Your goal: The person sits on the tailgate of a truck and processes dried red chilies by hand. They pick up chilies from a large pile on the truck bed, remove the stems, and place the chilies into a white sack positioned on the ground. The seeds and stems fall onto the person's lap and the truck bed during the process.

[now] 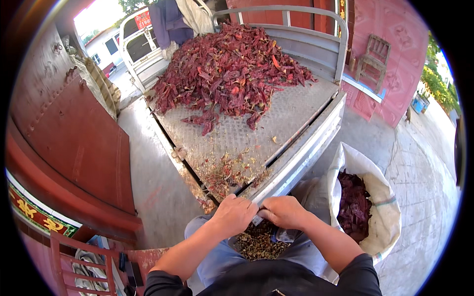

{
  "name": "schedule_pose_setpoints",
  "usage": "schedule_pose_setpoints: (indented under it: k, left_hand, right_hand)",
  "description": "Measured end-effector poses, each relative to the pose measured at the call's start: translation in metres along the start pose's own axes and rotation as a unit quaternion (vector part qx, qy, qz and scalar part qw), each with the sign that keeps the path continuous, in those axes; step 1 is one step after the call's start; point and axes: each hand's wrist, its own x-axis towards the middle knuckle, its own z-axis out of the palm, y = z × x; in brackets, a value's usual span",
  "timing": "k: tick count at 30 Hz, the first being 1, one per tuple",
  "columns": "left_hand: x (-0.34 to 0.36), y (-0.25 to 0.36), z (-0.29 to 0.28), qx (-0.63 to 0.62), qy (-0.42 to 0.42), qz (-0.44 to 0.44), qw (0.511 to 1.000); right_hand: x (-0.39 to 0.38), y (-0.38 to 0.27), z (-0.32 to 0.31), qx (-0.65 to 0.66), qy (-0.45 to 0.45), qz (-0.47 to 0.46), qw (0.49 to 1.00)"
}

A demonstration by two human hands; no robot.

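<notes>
My left hand [232,216] and my right hand [283,212] are close together at the near corner of a metal truck bed [291,130]. Both have curled fingers. A small pale piece shows between them, but I cannot make out what they grip. Under the hands, between my knees, lies a mass of yellow-brown stems and scraps [259,241]. Just beyond my left hand, dry stems and seeds [223,175] litter the bed's corner. Farther back rises a big heap of dried red chili peppers [222,69].
At my right stands an open white woven sack [385,212] with dark red peppers [353,207] inside. A red wooden chair [81,269] is at lower left, below a large red door [74,148]. A small wooden chair [374,61] stands at far right.
</notes>
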Motion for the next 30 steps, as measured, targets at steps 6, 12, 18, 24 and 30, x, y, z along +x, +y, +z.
schedule_pose_setpoints:
  k: [6, 12, 18, 24, 30]
  left_hand:
    - [0.012, 0.02, 0.012, -0.045, 0.102, -0.123, 0.986]
    - [0.019, 0.04, 0.029, -0.113, 0.149, -0.157, 0.97]
    - [-0.013, 0.043, 0.036, -0.133, 0.024, -0.164, 0.977]
    - [-0.046, 0.038, 0.057, -0.176, -0.05, -0.213, 0.96]
    - [-0.038, 0.008, 0.023, -0.223, 0.096, -0.204, 0.948]
  right_hand:
    - [-0.001, 0.011, 0.045, 0.342, 0.206, 0.078, 0.914]
    - [-0.015, 0.006, 0.047, 0.591, 0.238, 0.173, 0.751]
    - [-0.074, 0.079, -0.025, 0.527, 0.442, 0.18, 0.703]
    - [-0.216, 0.189, -0.084, -0.011, 0.52, 0.307, 0.797]
    - [-0.211, 0.159, -0.056, -0.022, 0.456, 0.312, 0.833]
